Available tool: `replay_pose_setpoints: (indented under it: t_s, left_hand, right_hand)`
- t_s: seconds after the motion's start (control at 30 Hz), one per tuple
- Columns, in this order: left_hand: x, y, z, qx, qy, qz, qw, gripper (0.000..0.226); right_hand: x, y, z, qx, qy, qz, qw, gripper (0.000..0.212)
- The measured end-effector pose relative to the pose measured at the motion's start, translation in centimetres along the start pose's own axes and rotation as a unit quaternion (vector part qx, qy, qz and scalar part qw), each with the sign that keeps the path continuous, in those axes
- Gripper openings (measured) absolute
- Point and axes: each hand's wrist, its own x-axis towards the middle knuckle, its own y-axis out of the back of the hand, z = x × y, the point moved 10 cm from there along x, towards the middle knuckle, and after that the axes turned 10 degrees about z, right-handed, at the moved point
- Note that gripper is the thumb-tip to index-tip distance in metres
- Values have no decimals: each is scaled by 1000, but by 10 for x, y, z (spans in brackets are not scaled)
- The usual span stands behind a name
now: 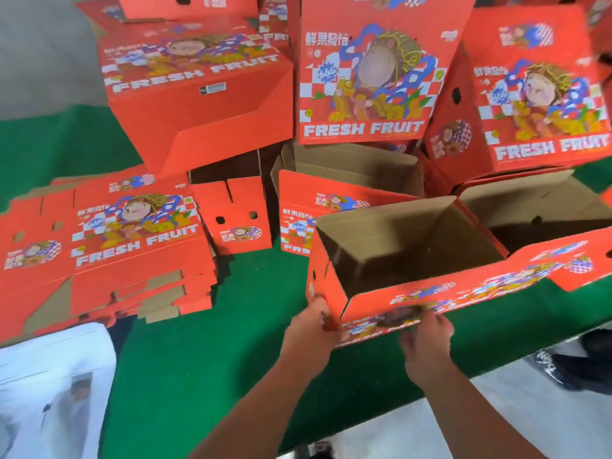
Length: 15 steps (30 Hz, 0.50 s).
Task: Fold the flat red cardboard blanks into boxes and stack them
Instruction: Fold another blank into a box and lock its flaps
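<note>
An opened red cardboard box [407, 256] with a brown inside stands on the green table, open side up, with its near printed wall facing me. My left hand [311, 329] grips its near left corner. My right hand [427, 339] holds the lower edge of that near wall. A pile of flat red blanks [109, 246] lies at the left. Folded red boxes marked FRESH FRUIT are stacked at the back: one at the left [195, 87], one in the middle [374, 67], one at the right [536, 94].
Two more open boxes [347, 190] stand behind the one I hold, and a small red folded piece [235, 217] stands beside them. White printed sheets [49, 385] lie at the near left. The table's front edge [364, 422] runs past my arms, with grey floor and a shoe [563, 366] beyond.
</note>
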Motion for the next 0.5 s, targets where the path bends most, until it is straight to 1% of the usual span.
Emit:
replay_pose_setpoints:
  t_s: [0.03,0.07,0.1,0.13,0.2,0.3,0.4,0.5]
  left_hand:
    - [1,-13,10,-3,-8,-3,1000,36]
    - [3,-20,18,-3,-10,0,1000,33]
    - [6,-22,21,3,-8,6,1000,31]
    - [11,-23,21,11,-3,7,1000,31]
    - [18,-21,15,14,1,-11,1000,34]
    - [23,-14,7,6,12,-17,1000,39]
    - [21,-15,2,-16,30,-13,999,39]
    - [23,-15,1,-70,44,-7,997,38]
  right_hand:
    - [0,-10,18,22,-83,-43,995,29]
    - [-2,-18,33,50,-157,-84,983,25]
    - [-3,-24,43,71,-209,-114,969,30]
    - [-2,-26,48,92,-240,-127,958,39]
    - [5,-27,50,117,-272,-122,947,52]
    - [16,-32,48,159,-303,-87,936,60]
    - [25,-31,43,166,-295,-31,940,61]
    - [24,-40,34,155,-284,-5,946,57]
